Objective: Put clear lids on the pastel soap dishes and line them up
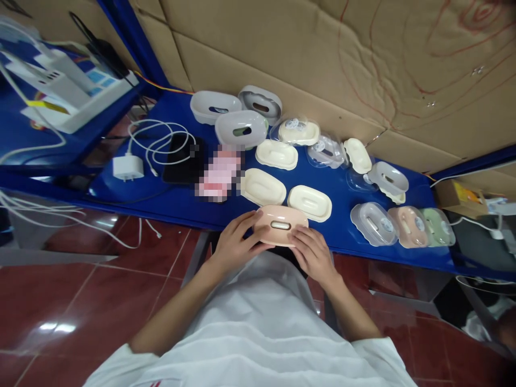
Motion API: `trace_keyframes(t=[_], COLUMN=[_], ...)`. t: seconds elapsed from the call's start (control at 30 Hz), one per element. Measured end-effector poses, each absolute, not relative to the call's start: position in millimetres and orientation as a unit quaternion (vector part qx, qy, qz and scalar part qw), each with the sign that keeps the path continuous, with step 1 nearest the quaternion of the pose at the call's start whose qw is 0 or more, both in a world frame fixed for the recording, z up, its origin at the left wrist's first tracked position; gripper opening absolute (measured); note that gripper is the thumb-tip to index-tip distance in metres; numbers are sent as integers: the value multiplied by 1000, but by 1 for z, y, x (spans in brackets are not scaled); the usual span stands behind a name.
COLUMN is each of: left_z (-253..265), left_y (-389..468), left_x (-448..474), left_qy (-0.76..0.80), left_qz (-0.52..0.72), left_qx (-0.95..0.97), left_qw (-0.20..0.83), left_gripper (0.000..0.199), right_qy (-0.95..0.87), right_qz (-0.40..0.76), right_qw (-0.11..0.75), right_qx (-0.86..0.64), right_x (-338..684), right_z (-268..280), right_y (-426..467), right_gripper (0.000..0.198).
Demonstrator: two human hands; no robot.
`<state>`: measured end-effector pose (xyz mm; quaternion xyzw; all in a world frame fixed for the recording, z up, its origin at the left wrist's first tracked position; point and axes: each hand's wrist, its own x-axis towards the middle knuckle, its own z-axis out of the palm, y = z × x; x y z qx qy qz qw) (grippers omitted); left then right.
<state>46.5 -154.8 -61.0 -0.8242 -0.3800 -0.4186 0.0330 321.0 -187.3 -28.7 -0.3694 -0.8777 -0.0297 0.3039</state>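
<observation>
A peach oval soap dish [278, 213] with a slot in its middle is held at the shelf's front edge. My left hand [237, 240] grips its left end, fingers on top and thumb below. Around the right end, my right hand [313, 252] is closed in the same way. Just beyond lie two cream oval trays, the left tray [263, 187] and the right tray [309, 203]. Another cream tray [277, 154] rests farther back. Something pale shows through the peach dish's slot.
Grey soap dishes [242, 129] stand at the back left. Clear-covered dishes [374, 224] line the right front of the blue shelf [322, 172]. A pixelated pink object [220, 174], a black device [183, 158] and a white charger [128, 166] with looped cable lie left. Cardboard [282, 59] walls the back.
</observation>
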Motion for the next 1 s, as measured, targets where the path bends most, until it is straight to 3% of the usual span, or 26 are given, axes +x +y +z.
trace_keyframes(t=[0.23, 0.4, 0.47, 0.77, 1.0], left_z=[-70, -74, -72, -51, -48], left_y=[-149, -146, -146, -150, -150], left_x=[43, 42, 44, 44, 43], left_qy=[-379, -384, -384, -410, -413], left_qz=[-403, -403, -418, -365, -321], left_qx=[-829, -828, -821, -835, -850], left_qw=[81, 60, 48, -43, -70], left_gripper=[35, 39, 39, 32, 57], right_qy=[-882, -893, -884, -864, -876], right_qz=[-50, 20, -2, -77, -114], right_qw=[296, 274, 270, 81, 129], right_qx=[-363, -357, -381, -491, -451], right_x=[322, 330, 334, 309, 313], right_z=[-43, -24, -8, 30, 17], right_y=[-183, -161, -129, 85, 105], right_gripper=[63, 47, 37, 68, 40])
